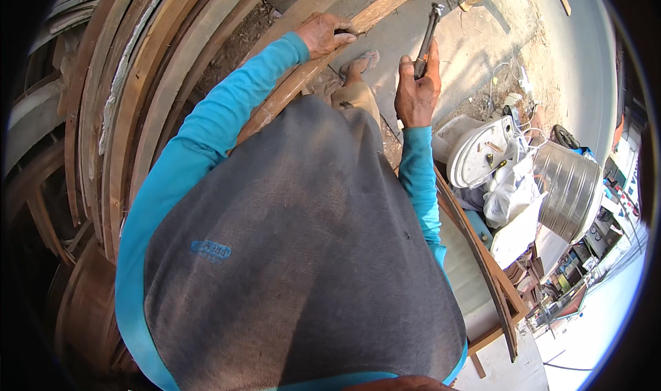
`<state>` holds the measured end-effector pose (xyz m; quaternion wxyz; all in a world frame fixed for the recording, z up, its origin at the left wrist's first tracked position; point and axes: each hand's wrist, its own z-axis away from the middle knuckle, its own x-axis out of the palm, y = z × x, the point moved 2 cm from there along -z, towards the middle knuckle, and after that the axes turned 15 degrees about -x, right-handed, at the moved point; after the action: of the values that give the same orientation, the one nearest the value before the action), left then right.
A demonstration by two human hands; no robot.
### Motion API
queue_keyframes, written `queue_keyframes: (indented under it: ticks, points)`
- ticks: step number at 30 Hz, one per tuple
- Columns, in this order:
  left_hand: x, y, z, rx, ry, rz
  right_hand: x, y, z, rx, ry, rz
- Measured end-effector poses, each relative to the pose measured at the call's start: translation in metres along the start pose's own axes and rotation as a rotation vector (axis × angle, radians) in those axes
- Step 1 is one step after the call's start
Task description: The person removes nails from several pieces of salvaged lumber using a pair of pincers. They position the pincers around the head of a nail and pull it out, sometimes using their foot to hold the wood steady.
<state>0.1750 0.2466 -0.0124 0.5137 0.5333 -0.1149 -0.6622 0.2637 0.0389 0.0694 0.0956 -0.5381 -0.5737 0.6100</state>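
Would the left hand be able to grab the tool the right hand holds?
Probably yes: nothing seems to block the left hand, at the plank, from the tool in the right hand.

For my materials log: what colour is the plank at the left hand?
The plank is brown, clearest in the head view.

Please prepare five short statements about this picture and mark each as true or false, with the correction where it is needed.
1. The left hand is at a wooden plank. True.
2. The right hand is empty. False: it holds a metal-headed tool.
3. Both sleeves are blue. True.
4. Nothing lies on the round white lid. False: several small things lie on the round white lid.
5. The transparent ridged container is on the picture's left side. False: it is on the right.
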Motion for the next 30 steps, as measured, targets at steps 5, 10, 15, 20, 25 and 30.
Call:
queue_keyframes:
  ticks: [5,10,15,20,25,30]
  points:
    - [-0.004,-0.002,-0.007,0.040,-0.003,-0.022,0.023,0.002,0.012,0.066,-0.248,0.112]
    - [0.000,-0.005,-0.004,0.002,0.039,-0.043,0.014,0.015,0.000,0.100,-0.041,-0.210]
    - [-0.002,-0.002,-0.007,0.010,-0.012,-0.059,0.026,0.001,0.018,-0.044,-0.521,0.205]
    - [-0.001,0.003,-0.010,0.031,-0.010,-0.074,0.022,0.019,0.011,-0.008,0.192,-0.008]
    - [-0.006,0.003,-0.013,0.030,-0.030,-0.114,0.020,0.018,0.028,0.110,-0.363,0.055]
    - [-0.016,0.022,-0.023,-0.014,-0.123,-0.181,0.019,0.055,0.033,0.337,-0.184,-0.180]
